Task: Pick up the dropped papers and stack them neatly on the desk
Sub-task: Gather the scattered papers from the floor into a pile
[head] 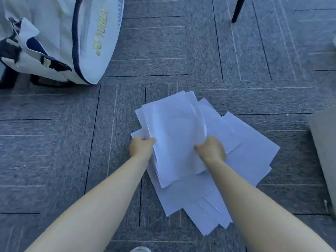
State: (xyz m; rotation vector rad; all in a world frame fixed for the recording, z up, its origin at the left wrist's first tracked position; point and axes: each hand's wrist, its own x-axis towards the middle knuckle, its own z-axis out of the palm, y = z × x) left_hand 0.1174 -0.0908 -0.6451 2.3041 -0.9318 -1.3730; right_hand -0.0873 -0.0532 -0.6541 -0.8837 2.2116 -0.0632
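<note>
A loose bundle of white papers is gripped on both sides over the grey carpet. My left hand clasps its left edge and my right hand clasps its right edge. Beneath the bundle, several more white sheets lie fanned out on the floor, spreading to the right and toward me. The desk is out of view.
A white sports bag with yellow lettering stands on the carpet at the upper left. A dark chair leg comes down at the top right. A grey-beige block sits at the right edge. A shoe tip shows at the bottom.
</note>
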